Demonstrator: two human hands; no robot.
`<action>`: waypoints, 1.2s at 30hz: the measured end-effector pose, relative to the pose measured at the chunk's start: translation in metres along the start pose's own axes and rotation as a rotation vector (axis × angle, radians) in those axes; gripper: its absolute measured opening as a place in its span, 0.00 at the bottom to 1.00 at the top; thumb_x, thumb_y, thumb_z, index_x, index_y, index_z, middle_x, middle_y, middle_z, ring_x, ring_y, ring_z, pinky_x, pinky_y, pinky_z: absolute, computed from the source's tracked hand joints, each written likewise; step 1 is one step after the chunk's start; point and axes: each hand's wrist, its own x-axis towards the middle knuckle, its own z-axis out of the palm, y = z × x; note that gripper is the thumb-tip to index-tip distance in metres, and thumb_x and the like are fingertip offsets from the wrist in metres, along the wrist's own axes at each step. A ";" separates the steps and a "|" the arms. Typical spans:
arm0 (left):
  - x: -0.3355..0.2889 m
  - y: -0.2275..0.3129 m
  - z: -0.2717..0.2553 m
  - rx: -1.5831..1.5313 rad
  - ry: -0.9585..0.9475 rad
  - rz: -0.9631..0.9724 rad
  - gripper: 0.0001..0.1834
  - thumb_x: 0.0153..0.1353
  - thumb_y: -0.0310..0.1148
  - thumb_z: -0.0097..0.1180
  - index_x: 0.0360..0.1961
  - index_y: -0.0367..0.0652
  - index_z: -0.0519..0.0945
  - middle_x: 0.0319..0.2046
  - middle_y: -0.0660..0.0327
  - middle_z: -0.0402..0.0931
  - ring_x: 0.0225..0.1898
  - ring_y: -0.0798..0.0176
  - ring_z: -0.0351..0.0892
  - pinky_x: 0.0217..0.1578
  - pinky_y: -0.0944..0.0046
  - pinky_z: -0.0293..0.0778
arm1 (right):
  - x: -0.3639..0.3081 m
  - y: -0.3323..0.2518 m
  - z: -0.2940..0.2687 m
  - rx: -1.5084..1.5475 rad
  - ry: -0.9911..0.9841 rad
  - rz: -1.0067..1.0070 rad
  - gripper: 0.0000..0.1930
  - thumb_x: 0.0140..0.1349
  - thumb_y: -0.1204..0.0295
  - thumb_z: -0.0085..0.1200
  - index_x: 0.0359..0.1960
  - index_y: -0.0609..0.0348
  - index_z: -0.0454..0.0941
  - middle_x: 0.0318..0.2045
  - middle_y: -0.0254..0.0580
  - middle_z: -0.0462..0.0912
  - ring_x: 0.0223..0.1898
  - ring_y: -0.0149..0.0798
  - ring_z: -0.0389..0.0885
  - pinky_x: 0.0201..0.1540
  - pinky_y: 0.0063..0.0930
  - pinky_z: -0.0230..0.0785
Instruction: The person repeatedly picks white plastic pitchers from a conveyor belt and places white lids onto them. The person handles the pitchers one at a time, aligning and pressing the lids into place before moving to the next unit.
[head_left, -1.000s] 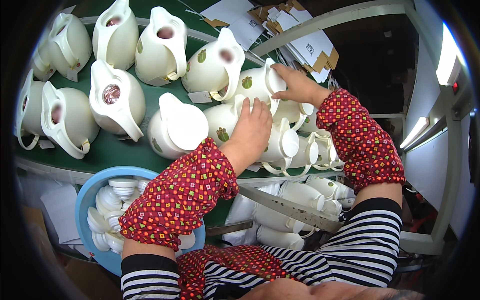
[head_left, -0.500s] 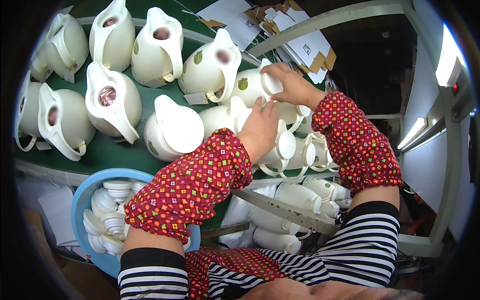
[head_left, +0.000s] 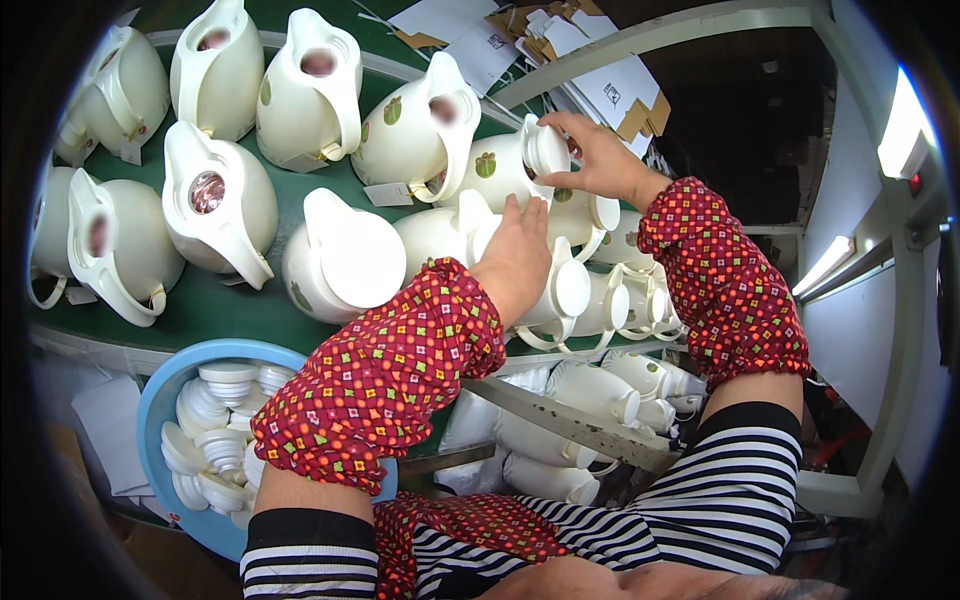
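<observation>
My right hand (head_left: 610, 160) pinches a white stopper (head_left: 546, 150) between thumb and fingers. The stopper's ribbed side shows, at the mouth of a cream vacuum jug (head_left: 495, 168) with a green printed motif; a sliver of reddish, shiny opening is visible beside it. My left hand (head_left: 515, 262) lies with fingers stretched out over the capped jugs just in front; its fingertips are near that same jug, and whether they touch it I cannot tell. Left of this hand stands a jug with a round white stopper (head_left: 365, 260) in place.
Several stopperless jugs (head_left: 222, 200) stand at the left on the green tabletop (head_left: 225, 310). A blue basin (head_left: 160, 400) of white stoppers sits at the near left. More jugs (head_left: 590, 395) lie below a metal bar (head_left: 580, 425). Flattened cartons (head_left: 615, 90) lie at the far side.
My right hand has raised and tilted the white stopper off the jug's mouth, showing its ribbed side. The left hand has barely moved. The whole view has shifted slightly.
</observation>
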 end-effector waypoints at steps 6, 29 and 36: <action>0.002 -0.001 0.001 -0.040 0.011 0.011 0.34 0.63 0.52 0.60 0.62 0.37 0.82 0.76 0.43 0.60 0.79 0.46 0.54 0.75 0.38 0.49 | -0.003 0.004 0.007 -0.110 -0.082 -0.046 0.43 0.51 0.65 0.76 0.71 0.50 0.69 0.61 0.54 0.77 0.60 0.57 0.78 0.63 0.42 0.73; 0.001 0.003 0.001 -0.079 0.067 0.039 0.25 0.64 0.46 0.59 0.55 0.41 0.87 0.72 0.45 0.68 0.76 0.49 0.61 0.73 0.41 0.55 | -0.005 0.001 0.002 -0.182 -0.219 -0.040 0.40 0.64 0.58 0.68 0.74 0.54 0.61 0.66 0.62 0.71 0.59 0.63 0.78 0.62 0.46 0.72; 0.001 0.003 -0.001 -0.086 0.048 0.049 0.22 0.65 0.42 0.57 0.54 0.43 0.88 0.71 0.46 0.69 0.76 0.49 0.62 0.73 0.41 0.53 | 0.008 -0.010 0.016 -0.146 -0.191 0.254 0.48 0.62 0.49 0.69 0.70 0.73 0.58 0.53 0.74 0.79 0.52 0.65 0.82 0.59 0.46 0.74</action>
